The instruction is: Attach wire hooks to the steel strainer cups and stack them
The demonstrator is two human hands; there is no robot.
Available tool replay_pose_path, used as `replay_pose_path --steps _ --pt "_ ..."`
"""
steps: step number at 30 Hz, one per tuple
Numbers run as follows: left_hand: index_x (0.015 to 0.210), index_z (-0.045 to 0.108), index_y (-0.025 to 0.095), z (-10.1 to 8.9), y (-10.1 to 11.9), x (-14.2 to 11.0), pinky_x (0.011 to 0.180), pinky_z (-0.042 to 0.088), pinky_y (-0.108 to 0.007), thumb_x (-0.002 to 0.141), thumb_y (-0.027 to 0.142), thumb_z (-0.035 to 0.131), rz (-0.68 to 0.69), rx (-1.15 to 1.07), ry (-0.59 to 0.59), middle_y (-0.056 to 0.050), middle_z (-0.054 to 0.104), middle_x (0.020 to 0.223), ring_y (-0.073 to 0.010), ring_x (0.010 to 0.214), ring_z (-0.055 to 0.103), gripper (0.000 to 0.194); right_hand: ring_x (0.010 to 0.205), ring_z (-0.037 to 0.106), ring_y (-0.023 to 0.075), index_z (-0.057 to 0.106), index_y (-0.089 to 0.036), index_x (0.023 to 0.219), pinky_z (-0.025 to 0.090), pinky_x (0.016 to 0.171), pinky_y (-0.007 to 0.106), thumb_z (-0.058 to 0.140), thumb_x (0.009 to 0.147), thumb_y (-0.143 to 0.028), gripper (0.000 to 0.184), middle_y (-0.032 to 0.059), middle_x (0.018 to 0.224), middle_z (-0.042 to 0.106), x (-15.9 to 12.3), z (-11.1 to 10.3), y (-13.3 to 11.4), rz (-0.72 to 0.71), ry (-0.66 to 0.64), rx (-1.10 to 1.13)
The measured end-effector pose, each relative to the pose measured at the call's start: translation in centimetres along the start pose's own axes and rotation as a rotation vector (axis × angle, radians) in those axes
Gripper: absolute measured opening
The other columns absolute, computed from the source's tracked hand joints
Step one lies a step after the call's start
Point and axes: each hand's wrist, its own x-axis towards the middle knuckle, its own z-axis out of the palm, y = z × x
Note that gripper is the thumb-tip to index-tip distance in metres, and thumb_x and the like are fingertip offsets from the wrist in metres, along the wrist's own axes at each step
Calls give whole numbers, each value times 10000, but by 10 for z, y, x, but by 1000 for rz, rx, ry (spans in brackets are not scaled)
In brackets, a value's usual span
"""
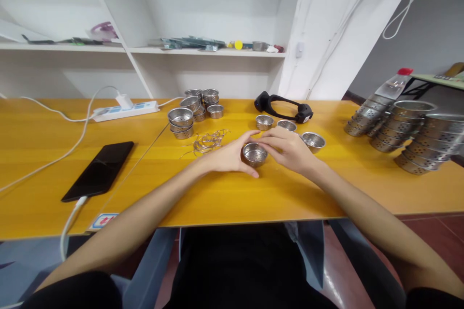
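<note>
A small perforated metal cup [254,155] stands upright on the table in front of me. My left hand [235,153] curves around its left side, thumb at the near edge and fingers at the far edge. Over the cup's far right rim, my right hand [288,147] has thumb and fingers pinched together; what they hold is hidden. A thin bright line, perhaps wire, crosses the inside of the cup. Left of my left hand lies a tangle of thin bent metal wires [208,143]. Beyond my right hand are more cups, among them one cup [313,141] to its right.
Stacked cups [181,120] stand at the back left, and taller leaning stacks [431,142] at the right beside a red-capped bottle [393,84]. A black headset-like strap [284,107] lies behind. A phone [98,170] and power strip [126,110] with cables are left.
</note>
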Motion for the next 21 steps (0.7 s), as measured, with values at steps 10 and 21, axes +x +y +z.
replay_pose_path --steps 10,21 --pt "1562 391 276 22 2 4 1147 513 -475 754 290 919 44 93 140 -118 638 1465 -309 1317 656 965 933 668 216 775 -195 882 452 696 312 631 1016 -123 210 69 958 765 -3 18 -9 29 -277 -133" --pt "1566 368 279 10 18 -2 1195 471 -499 866 258 777 125 346 281 -112 599 1497 -311 1384 585 810 848 704 209 766 -181 1072 519 772 332 527 1050 -147 242 88 981 797 -3 7 -11 130 -61 5"
